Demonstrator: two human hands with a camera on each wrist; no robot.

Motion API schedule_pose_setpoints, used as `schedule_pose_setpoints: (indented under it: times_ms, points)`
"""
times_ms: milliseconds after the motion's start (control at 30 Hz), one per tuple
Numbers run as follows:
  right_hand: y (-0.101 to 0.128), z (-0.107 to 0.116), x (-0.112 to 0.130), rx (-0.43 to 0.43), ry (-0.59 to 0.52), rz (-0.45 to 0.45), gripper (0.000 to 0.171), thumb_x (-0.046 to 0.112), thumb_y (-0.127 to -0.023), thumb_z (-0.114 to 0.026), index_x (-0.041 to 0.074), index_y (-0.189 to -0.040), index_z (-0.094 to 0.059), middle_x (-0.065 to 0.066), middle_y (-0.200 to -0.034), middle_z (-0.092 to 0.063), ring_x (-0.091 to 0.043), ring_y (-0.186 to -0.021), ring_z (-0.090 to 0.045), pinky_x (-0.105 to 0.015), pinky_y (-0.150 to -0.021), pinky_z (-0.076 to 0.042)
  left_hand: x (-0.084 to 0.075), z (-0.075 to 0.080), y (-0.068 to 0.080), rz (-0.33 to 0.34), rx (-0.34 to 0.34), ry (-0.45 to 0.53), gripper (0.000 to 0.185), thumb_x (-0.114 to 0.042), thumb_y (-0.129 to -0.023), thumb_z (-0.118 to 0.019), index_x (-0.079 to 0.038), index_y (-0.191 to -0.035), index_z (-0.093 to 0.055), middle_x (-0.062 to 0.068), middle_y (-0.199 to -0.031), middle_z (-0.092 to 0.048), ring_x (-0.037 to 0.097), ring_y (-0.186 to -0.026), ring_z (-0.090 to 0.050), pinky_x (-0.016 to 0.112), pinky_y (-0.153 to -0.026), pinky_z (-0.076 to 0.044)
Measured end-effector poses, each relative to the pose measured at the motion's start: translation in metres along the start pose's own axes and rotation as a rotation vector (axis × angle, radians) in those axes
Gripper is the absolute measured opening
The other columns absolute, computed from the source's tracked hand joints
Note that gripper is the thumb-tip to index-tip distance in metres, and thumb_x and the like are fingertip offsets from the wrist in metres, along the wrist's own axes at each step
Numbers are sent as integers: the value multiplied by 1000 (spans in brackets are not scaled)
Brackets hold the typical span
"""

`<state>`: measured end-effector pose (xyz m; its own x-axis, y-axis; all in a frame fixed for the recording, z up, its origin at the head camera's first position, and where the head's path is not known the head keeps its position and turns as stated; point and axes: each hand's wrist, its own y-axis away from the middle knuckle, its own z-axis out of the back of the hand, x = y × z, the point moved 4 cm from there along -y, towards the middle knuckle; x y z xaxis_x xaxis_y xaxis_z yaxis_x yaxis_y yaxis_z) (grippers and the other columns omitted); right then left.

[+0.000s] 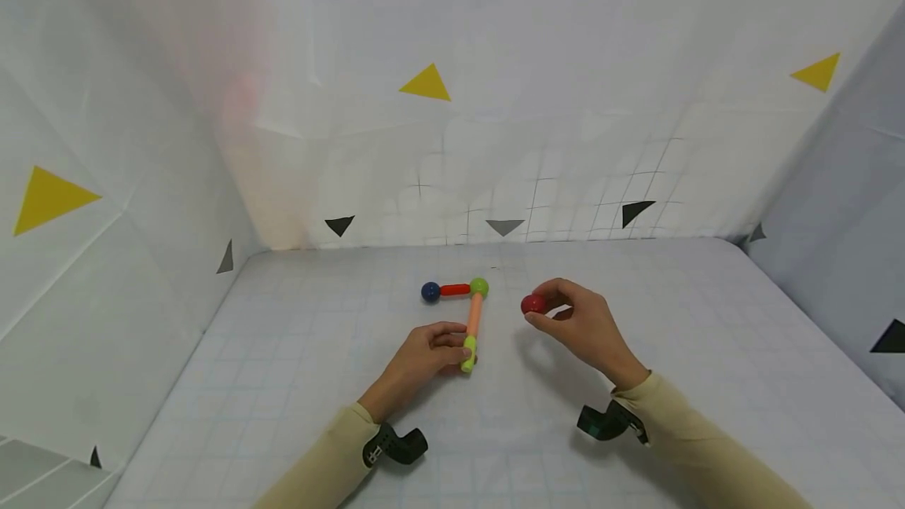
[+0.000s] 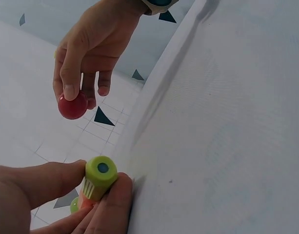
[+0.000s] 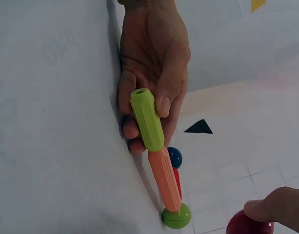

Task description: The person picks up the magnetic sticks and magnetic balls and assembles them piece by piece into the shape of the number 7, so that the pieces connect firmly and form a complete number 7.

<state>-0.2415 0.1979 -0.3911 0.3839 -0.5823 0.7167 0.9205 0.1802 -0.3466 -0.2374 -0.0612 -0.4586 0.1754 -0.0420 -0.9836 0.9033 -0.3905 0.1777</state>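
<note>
Between thumb and fingers, my left hand [image 1: 419,353] pinches a yellow-green rod [image 3: 148,119] at the near end of a joined toy piece. An orange rod [image 1: 474,316] runs on from it to a green ball [image 1: 479,287]. From that ball a red rod [image 1: 455,289] goes left to a dark blue ball [image 1: 430,292]. The yellow-green rod's free end shows a small dark round spot in the left wrist view. To the right, my right hand [image 1: 581,328] pinches a red ball [image 2: 73,106] by its fingertips, apart from the joined piece.
A white sheet with a faint grid covers the table [image 1: 297,415]. White walls with yellow and dark triangles, such as the yellow triangle [image 1: 427,83], stand at the back and sides. Each wrist carries a dark camera, as the right camera [image 1: 605,421] shows.
</note>
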Motion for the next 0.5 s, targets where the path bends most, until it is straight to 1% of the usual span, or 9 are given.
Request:
schedule_pose_setpoints:
  times_ms: [367, 500]
  points:
    - [6, -15, 15, 45, -59, 0, 30, 14, -87, -87, 10, -113, -71, 0, -103, -72, -18, -92, -68, -36, -78, -59, 2, 1, -1, -1, 0, 2, 47, -12, -96, -75, 0, -139, -60, 11, -118, -71, 23, -102, -72, 35, -88, -58]
    - [8, -18, 17, 59, -78, 16, 30, 14, -88, -86, 11, -113, -71, 1, -103, -72, -17, -92, -68, -35, -78, -59, 2, 2, -1, 1, 2, -6, 47, -12, -97, -75, -1, -140, -60, 10, -118, -71, 23, -102, -72, 35, -88, -58]
